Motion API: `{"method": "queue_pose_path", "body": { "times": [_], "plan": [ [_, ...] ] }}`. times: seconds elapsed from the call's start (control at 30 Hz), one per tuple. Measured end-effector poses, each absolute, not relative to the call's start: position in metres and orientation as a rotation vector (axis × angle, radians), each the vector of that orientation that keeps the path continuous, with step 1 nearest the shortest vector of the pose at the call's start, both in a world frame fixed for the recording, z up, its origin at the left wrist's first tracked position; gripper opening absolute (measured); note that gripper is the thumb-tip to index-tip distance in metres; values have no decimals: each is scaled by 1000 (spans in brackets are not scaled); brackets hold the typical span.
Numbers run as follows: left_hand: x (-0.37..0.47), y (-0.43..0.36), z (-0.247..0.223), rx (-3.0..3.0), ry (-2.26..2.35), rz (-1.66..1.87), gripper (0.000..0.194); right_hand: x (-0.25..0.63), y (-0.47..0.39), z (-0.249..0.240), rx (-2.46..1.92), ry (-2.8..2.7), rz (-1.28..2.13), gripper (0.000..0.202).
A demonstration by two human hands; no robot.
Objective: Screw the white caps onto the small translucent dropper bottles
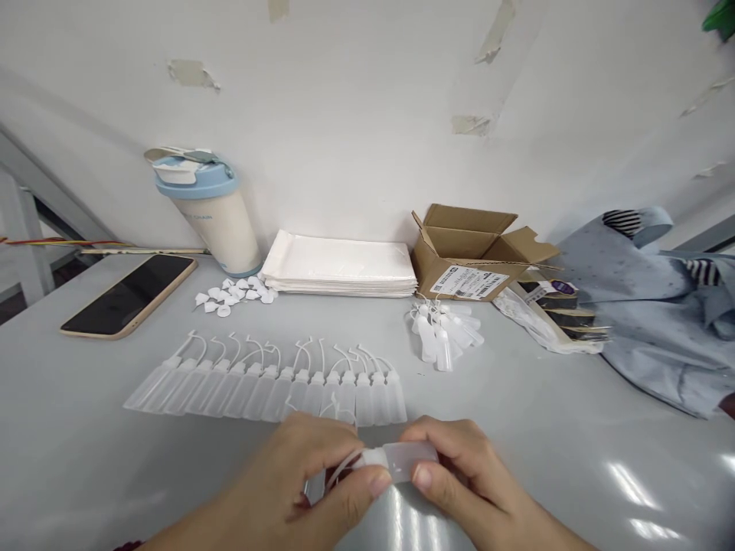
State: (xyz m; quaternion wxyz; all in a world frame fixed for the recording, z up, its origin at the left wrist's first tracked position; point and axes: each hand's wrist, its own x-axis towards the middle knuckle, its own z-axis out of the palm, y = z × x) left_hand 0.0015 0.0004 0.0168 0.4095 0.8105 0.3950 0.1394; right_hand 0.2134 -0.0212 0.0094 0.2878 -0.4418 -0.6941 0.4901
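Between my hands lies a small translucent plastic squeeze bottle (405, 459), on its side with its white cap (374, 458) towards the left. My left hand (321, 474) pinches the cap, and a thin white strap curves back from it under the fingers. The bottle's body is gripped by the fingers and thumb of my right hand (465, 471). Just beyond, a long row of similar capped bottles (253, 390) lies side by side, their straps pointing away from me. Part of this row and another bottle are hidden behind my left hand.
Loose white caps (235, 295) lie near a tumbler (221, 222) and a phone (132, 295). A stack of white envelopes (341, 264) stands by the wall, beside an open cardboard box (465, 260). More small bottles (442, 333) are heaped before it; blue cloth (648, 306) is at right.
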Motion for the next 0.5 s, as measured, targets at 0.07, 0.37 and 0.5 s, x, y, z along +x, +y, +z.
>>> {"method": "queue_pose_path", "body": {
  "times": [0.07, 0.37, 0.5],
  "plan": [
    [2, 1, 17, 2049, 972, 371, 42, 214, -21, 4, -1140, -1694, 1572, 44],
    [4, -3, 17, 1776, 1046, 326, 45, 216, -13, -14, -914, -1169, 2171, 44],
    [4, 0, 16, 1770, 1033, 340, 41, 216, -11, -15, -896, -1143, 2196, 44]
  ]
}}
